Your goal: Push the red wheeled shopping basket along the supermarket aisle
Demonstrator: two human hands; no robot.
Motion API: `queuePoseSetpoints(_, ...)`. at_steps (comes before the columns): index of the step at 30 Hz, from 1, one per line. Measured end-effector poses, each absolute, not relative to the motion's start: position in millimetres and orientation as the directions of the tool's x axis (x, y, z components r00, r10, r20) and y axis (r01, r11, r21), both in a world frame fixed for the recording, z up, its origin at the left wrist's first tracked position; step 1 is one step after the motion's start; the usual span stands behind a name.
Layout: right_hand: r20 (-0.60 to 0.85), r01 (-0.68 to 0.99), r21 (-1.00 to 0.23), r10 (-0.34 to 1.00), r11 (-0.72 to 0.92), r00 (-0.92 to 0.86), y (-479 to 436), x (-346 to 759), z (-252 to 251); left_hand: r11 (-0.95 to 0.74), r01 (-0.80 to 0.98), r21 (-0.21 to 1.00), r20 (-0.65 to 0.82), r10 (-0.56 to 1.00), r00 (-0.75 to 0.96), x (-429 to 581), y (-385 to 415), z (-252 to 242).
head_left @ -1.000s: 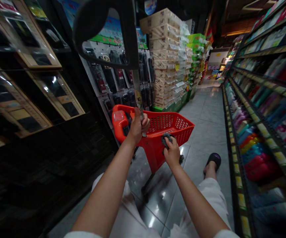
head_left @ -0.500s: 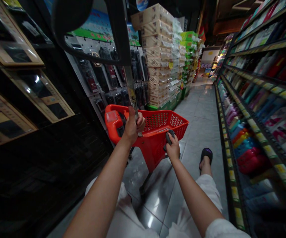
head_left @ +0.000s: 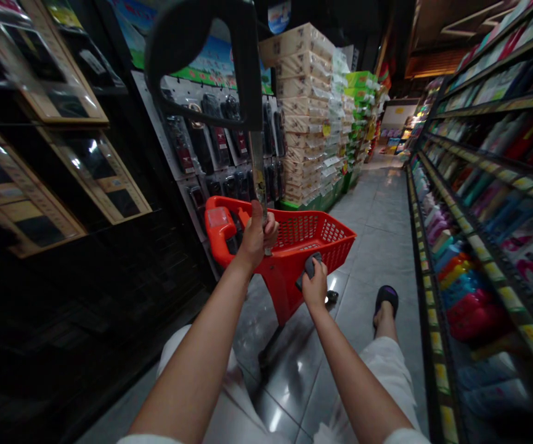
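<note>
My left hand (head_left: 259,237) is closed round the lower end of a narrow metal strip with a big black loop handle (head_left: 249,68); it looks like a hand saw held blade-down. The loop rises close to the camera. Behind the hand stands a red plastic shopping cart (head_left: 281,287) with a perforated basket and a thick handle at its left. A dark grey cloth (head_left: 311,265) is bunched in the fingers of my right hand (head_left: 315,287). That hand is at the near side of the cart; whether the cloth touches it I cannot tell.
On the right runs a long shelf (head_left: 483,246) of packaged goods. At left, boxed items (head_left: 109,179) hang on a dark wall, beside a rack of packaged belts (head_left: 211,123). Stacked cartons (head_left: 305,117) line the aisle. My sandalled foot (head_left: 386,302) rests on the tiled floor (head_left: 377,228).
The view has shifted, so the scene sits slightly right and lower. My right hand with the cloth has moved a little left and down along the cart. My left hand keeps its grip.
</note>
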State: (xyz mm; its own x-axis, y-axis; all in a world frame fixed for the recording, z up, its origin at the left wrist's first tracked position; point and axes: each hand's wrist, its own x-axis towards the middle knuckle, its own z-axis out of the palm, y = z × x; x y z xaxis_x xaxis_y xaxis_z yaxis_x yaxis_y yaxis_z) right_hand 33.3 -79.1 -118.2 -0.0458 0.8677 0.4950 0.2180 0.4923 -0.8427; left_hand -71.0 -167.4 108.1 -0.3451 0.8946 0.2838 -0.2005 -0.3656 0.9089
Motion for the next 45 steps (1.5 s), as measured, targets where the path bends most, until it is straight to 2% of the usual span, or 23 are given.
queuePoseSetpoints(7,0.509,-0.051,-0.86,0.849,0.507,-0.142,-130,21,-94,-0.39,-0.207,0.897,0.313,0.892,-0.325,-75,-164,106)
queuePoseSetpoints(10,0.555,-0.089,-0.831,0.808,0.549,-0.198,-140,19,-93,-0.407,-0.215,0.888,0.33,0.888,-0.32,-76,-163,105)
queuePoseSetpoints(13,0.586,-0.037,-0.801,0.768,0.598,-0.258,-142,22,-112,-0.412,-0.224,0.883,0.33,0.886,-0.326,-77,-161,104)
queuePoseSetpoints(18,0.5,0.148,-0.81,0.801,0.567,-0.328,-135,30,-148,-0.41,-0.229,0.883,0.318,0.881,-0.349,-79,-158,106)
queuePoseSetpoints(25,0.61,-0.004,-0.778,0.756,0.628,-0.238,-126,12,-104,-0.389,-0.245,0.888,0.287,0.885,-0.367,-82,-156,106)
queuePoseSetpoints(32,0.56,0.069,-0.786,0.755,0.614,-0.341,-137,34,-133,-0.399,-0.216,0.891,0.31,0.883,-0.352,-87,-154,104)
queuePoseSetpoints(36,0.699,0.061,-0.682,0.674,0.729,-0.239,-144,28,-96,-0.413,-0.204,0.888,0.327,0.877,-0.354,-86,-155,104)
queuePoseSetpoints(39,0.764,0.108,-0.588,0.594,0.801,-0.25,-151,9,-70,-0.414,-0.201,0.888,0.328,0.875,-0.354,-85,-157,104)
queuePoseSetpoints(41,0.768,0.168,-0.557,0.581,0.814,-0.268,-155,-1,-73,-0.418,-0.206,0.885,0.329,0.873,-0.359,-84,-157,104)
queuePoseSetpoints(45,0.789,0.211,-0.482,0.526,0.85,-0.317,-158,1,-110,-0.416,-0.223,0.882,0.321,0.875,-0.364,-84,-157,104)
